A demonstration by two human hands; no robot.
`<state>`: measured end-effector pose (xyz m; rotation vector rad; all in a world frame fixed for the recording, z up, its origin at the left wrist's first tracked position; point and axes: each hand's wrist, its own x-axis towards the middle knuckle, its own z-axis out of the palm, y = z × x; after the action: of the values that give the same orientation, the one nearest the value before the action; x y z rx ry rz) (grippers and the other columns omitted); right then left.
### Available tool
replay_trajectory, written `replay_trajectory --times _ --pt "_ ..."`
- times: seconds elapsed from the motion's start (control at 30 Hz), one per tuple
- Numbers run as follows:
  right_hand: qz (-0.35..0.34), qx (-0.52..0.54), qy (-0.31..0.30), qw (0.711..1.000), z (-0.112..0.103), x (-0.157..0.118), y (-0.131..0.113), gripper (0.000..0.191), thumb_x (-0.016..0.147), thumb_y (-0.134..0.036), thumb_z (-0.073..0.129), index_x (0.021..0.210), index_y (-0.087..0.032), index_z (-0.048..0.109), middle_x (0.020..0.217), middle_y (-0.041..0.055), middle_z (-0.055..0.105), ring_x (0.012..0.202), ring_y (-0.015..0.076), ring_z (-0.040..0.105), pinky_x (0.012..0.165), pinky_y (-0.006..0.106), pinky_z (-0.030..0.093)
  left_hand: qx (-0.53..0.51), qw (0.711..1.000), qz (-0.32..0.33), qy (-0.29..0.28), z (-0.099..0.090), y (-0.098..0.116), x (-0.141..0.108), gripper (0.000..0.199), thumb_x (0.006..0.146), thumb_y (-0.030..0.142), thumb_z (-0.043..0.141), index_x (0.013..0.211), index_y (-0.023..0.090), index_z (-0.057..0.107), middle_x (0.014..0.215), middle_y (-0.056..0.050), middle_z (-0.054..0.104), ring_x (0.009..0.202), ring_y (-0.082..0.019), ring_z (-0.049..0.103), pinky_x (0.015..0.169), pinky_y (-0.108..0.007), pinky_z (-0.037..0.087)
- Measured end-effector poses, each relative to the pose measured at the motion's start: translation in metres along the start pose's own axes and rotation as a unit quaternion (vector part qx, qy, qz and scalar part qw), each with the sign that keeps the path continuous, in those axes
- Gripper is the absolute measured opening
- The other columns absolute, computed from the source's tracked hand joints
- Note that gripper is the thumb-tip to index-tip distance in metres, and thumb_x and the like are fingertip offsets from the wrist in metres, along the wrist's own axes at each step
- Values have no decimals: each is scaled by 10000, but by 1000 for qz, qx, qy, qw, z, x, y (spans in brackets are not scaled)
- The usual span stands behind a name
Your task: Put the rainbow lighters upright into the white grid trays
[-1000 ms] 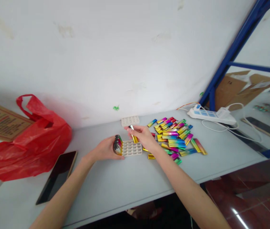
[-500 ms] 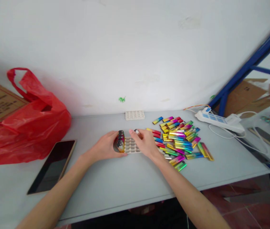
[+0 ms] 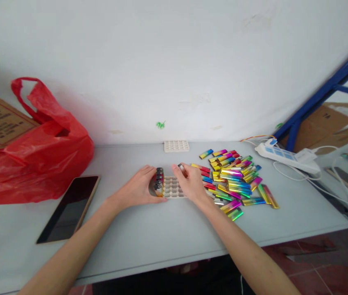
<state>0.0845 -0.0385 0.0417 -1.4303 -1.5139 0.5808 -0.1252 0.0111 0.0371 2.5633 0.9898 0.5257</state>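
A white tray with rows of small sockets (image 3: 170,187) lies on the grey table between my hands. Several lighters with black tops (image 3: 159,178) stand upright in a row at its left end. My left hand (image 3: 139,186) curls around that end, thumb along the near edge and fingers behind the lighters. Over the tray's right part, my right hand (image 3: 190,183) pinches a single lighter (image 3: 181,167); only its dark top shows, the rest being covered by the fingers. Just right of this hand lies a loose heap of shiny multicoloured lighters (image 3: 232,184).
A second white tray (image 3: 176,146) rests against the wall. To the left are a red plastic bag (image 3: 54,151), a carton (image 3: 0,119) and a dark tablet (image 3: 69,209). A white power strip (image 3: 287,157) with cables lies right, beside a blue metal frame (image 3: 315,96).
The whole view has shifted slightly as the head moved. Both hands stay at the tray, and the lighter in my right hand has barely moved.
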Motion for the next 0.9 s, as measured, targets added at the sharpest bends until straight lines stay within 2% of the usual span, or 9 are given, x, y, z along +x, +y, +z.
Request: replay_trajectory --times 0.13,0.33,0.47,0.57,0.63,0.73,0.8,0.9 --pt "-10 -5 -2 1000 -1 -1 -2 556 964 -549 543 565 -224 333 514 -68 317 530 100 311 547 286 222 9 1000 0 -5 0 0 0 610 618 705 829 833 223 524 879 -60 597 840 -278 584 770 -404 492" --pt "-6 -6 -18 1000 1 -2 2 421 938 -392 533 587 -229 368 514 -62 392 508 108 353 551 288 241 26 1000 2 -5 1 1 0 627 631 724 820 849 223 512 893 -64 595 859 -280 581 786 -404 491" --pt "-18 -25 -21 999 0 -1 3 431 992 -435 517 636 -242 369 537 -53 428 529 131 402 576 294 267 19 1000 1 2 -1 3 0 609 619 701 832 846 217 541 895 -69 609 855 -272 581 790 -403 501" --pt "-34 -29 -34 998 -1 0 3 378 1045 -476 472 744 -248 444 634 -30 523 614 163 509 626 294 327 11 1000 0 3 -1 3 0 612 618 709 828 849 213 554 897 -71 615 854 -276 587 792 -408 506" --pt "-52 -26 -50 997 -2 1 3 317 1077 -444 416 847 -245 505 761 8 596 739 189 587 688 296 386 10 1000 1 -5 -1 2 0 618 628 717 821 859 212 550 907 -73 615 866 -281 594 797 -411 508" --pt "-94 -41 -48 994 -3 2 6 303 1089 -421 401 910 -231 555 946 64 625 910 210 615 796 309 440 3 1000 2 -5 -1 0 -1 625 621 720 826 861 215 549 924 -71 618 884 -286 601 807 -412 511" --pt "-110 -61 -39 991 -5 3 7 339 1082 -450 431 852 -230 548 913 58 614 883 210 607 803 314 438 -4 1000 2 0 -1 -1 -1 626 605 720 835 852 217 555 915 -68 619 877 -285 602 804 -411 513" --pt "-96 -76 -50 991 -6 4 9 394 1080 -493 438 788 -238 508 727 10 588 727 194 587 714 307 402 -7 1000 4 -4 -2 -1 -1 627 594 719 842 851 217 567 897 -65 620 859 -284 601 790 -409 512"
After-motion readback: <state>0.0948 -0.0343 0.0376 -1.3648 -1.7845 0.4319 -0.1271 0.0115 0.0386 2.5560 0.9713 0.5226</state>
